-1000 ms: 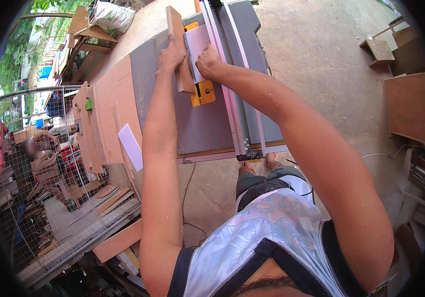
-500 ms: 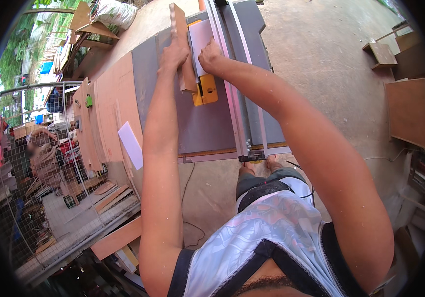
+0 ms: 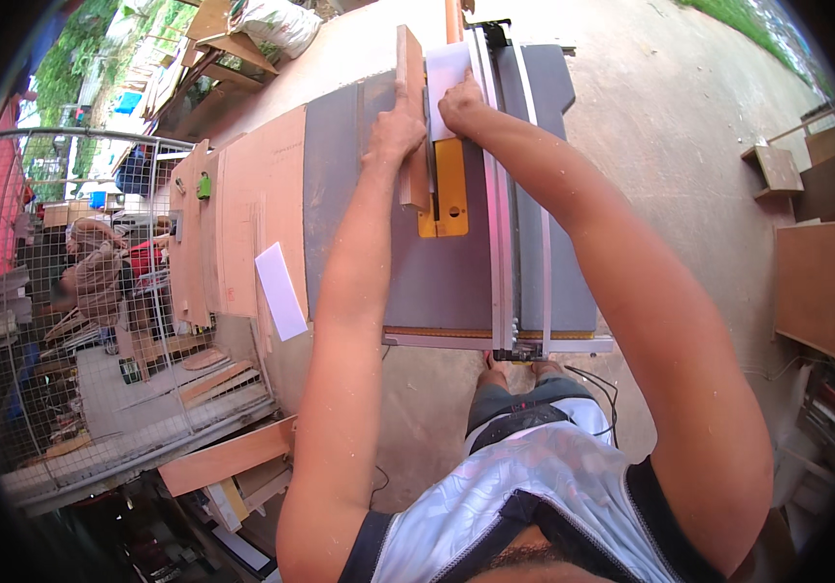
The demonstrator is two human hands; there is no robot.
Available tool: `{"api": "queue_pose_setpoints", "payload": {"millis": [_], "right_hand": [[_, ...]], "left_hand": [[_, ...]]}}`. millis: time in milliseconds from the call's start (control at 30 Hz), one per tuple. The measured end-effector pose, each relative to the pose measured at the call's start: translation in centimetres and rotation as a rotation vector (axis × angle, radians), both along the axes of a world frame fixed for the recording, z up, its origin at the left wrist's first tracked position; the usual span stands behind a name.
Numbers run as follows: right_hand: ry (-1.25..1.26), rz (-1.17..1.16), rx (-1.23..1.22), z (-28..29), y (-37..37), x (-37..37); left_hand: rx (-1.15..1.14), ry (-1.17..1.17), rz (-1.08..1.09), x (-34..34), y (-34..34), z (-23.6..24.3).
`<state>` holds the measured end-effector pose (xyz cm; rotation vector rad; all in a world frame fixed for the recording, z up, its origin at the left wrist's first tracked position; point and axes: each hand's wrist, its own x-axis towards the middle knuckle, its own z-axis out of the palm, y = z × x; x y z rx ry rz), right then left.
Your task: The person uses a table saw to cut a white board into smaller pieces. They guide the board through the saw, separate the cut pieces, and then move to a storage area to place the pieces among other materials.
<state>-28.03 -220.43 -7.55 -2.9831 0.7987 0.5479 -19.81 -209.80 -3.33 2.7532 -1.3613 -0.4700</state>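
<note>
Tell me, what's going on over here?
Someone is at what looks like a table saw. Their left hand is on a long wooden block; their right hand is on a white panel lying between that block and the metal fence. A yellow plate shows on the nearer side of the panel, and another white piece lies off to the left.

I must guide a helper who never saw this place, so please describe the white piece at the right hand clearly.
Start from the large grey table, top centre. On it, between the wooden board and the long metal rail, lies the white piece. Unlike the white strip farther left, it has the right hand on it.
</note>
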Motion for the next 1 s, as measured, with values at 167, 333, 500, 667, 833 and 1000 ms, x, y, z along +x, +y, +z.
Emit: {"api": "queue_pose_setpoints", "payload": {"millis": [167,333,500,667,833,1000], "right_hand": [[0.042,0.023,-0.039,0.2,-4.1,2.0],[-0.004,-0.006,-0.07,-0.2,-7.6,4.0],[-0.042,-0.051,-0.057,-0.7,-9.7,5.6],[-0.059,0.053,-0.07,-0.4,-10.9,5.4],[-0.122,0.086,-0.055,-1.0,-11.6,4.9],[-0.559,0.138,-0.234,-2.3,-11.9,4.2]], "left_hand": [[0.011,0.011,-0.006,-0.3,0.1,0.7],[0.04,0.021,0.025,-0.8,0.0,1.4],[0.042,0.018,0.023,-1.1,0.1,1.5],[0.008,0.048,0.014,-1.0,0.2,1.2],[0.031,0.004,0.015,-1.0,-0.1,1.2],[0.043,0.012,0.007,-0.6,-0.1,1.0]]}}
